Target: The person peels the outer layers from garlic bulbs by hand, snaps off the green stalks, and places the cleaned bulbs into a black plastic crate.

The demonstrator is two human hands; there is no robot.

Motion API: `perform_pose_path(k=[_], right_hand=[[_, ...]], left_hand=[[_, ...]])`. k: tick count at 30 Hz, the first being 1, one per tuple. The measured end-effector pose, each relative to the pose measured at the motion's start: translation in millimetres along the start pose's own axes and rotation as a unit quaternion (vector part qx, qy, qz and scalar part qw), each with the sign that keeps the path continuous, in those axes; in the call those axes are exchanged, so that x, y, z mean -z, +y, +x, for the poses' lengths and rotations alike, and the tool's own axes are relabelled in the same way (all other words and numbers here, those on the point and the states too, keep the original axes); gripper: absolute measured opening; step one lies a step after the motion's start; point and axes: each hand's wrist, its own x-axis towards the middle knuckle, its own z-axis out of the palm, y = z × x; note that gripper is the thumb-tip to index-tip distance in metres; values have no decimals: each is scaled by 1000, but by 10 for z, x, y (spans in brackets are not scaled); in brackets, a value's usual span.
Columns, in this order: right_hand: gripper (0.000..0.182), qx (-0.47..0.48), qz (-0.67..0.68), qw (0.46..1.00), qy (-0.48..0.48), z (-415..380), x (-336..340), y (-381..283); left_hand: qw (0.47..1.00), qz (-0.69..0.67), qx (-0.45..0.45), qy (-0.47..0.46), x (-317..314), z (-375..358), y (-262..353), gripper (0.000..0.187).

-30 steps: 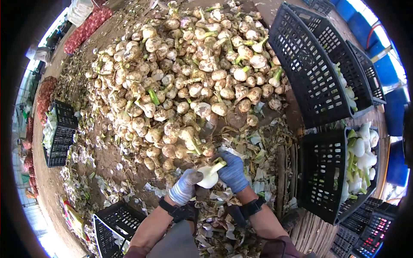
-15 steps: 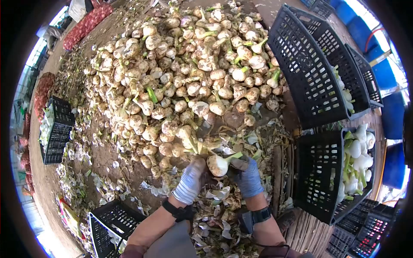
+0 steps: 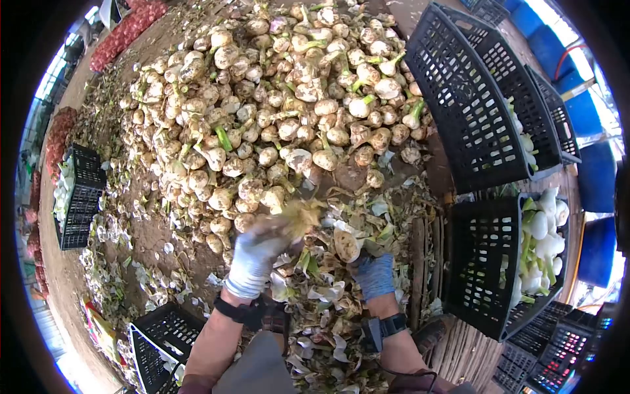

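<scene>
My left hand (image 3: 254,257), in a dirty white glove, is closed round a motion-blurred bunch of dry husk and stalk (image 3: 298,218) at the near edge of the bulb pile (image 3: 262,125). To its right, my right hand (image 3: 374,270) in a blue glove is closed by a bulb (image 3: 346,245) with a brownish underside. Its fingers are partly hidden behind and under the bulb, at the stem side. Peeled skins and leaves (image 3: 331,295) lie below and between both hands.
Black crates holding white bulbs stand at the right (image 3: 485,262), upper right (image 3: 466,98) and left (image 3: 82,197). Another crate (image 3: 164,341) is at the lower left. Red mesh sacks (image 3: 128,36) lie upper left. Blue barrels (image 3: 598,177) line the right edge.
My left hand has moved left and away from my right hand, carrying husk. My right hand is slightly lower, and its bulb has turned to show the brownish side. The view has shifted slightly.
</scene>
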Motion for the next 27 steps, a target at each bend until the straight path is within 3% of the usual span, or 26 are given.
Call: perform_pose_path(k=[2, 3, 4, 6, 8, 10, 11, 14, 16, 17, 20, 22, 24, 25, 26, 27], right_hand=[[25, 23, -41, 999, -20, -194, -169, -20], [23, 47, -82, 995, -40, -250, -241, -23], [23, 45, -84, 995, -40, -233, -251, -12], [26, 78, -145, 978, -127, -214, -237, 23], [27, 59, -134, 981, -131, -190, -240, 69], [31, 29, -104, 985, -137, -172, -251, 107], [31, 31, -104, 985, -136, -181, -276, 124], [30, 29, -41, 995, -87, -213, -336, 161], [31, -20, -35, 991, -124, -206, -340, 150], [31, 32, -84, 987, -131, -226, -389, 160], [27, 10, -78, 987, -138, -410, -560, 62], [28, 11, -98, 987, -128, -426, -559, 50], [26, 40, -90, 988, -115, -425, -539, 77], [22, 47, -137, 973, -178, -448, -557, 24], [22, 47, -135, 974, -177, -406, -487, -8], [23, 20, -61, 988, -142, -316, -386, -28]], left_hand=[[966, 247, 77, -21, 19, 23, -92, 31], [959, 250, 136, -8, -42, -6, -152, 36], [959, 249, 136, -6, -37, 5, -218, 36], [958, 198, 196, -64, 7, 9, -365, 32], [958, 210, 187, -49, -29, 13, -362, 29], [934, 330, 133, -46, -115, 18, -288, 28], [961, 258, 98, -12, -196, -22, -287, 24], [972, 209, 110, -8, -188, -99, -295, 20], [972, 211, 97, -43, -189, -165, -200, 22], [959, 264, 67, -79, -221, -213, -135, 28], [940, 307, 14, -148, -205, -259, -104, 45], [878, 412, -87, -228, -243, -290, -29, 23], [858, 430, -71, -271, -333, -370, 95, 22], [844, 426, -37, -324, -400, -415, 131, 23], [826, 421, -2, -376, -452, -451, 126, 23], [788, 324, -59, -521, -495, -436, -25, 22]])
